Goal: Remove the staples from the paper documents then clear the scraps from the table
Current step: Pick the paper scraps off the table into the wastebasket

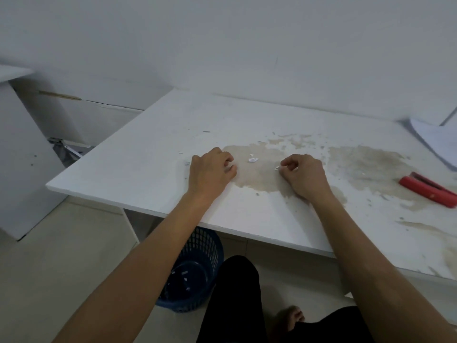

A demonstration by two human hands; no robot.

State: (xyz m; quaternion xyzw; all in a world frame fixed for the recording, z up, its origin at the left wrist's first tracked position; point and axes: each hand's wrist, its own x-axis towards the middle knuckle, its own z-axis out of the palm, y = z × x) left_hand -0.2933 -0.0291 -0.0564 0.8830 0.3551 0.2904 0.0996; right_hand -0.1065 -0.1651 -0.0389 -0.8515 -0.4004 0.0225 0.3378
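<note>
Both hands lie on the white table [138, 159]. My left hand [210, 173] has its fingers curled over the table top; what lies under them is hidden. My right hand [303, 175] pinches a small white paper scrap [277, 167] between thumb and fingertip. Between the two hands lies a little cluster of white scraps [252, 159]. Tiny bits are scattered over the worn brown patch [366, 162] of the table. A red staple remover [429, 189] lies to the right. White paper documents [437, 142] sit at the far right edge.
A blue mesh waste basket [197, 271] with a few scraps inside stands on the floor under the table's front edge, beside my knee. A white cabinet [22, 164] stands at the left. The wall runs behind the table.
</note>
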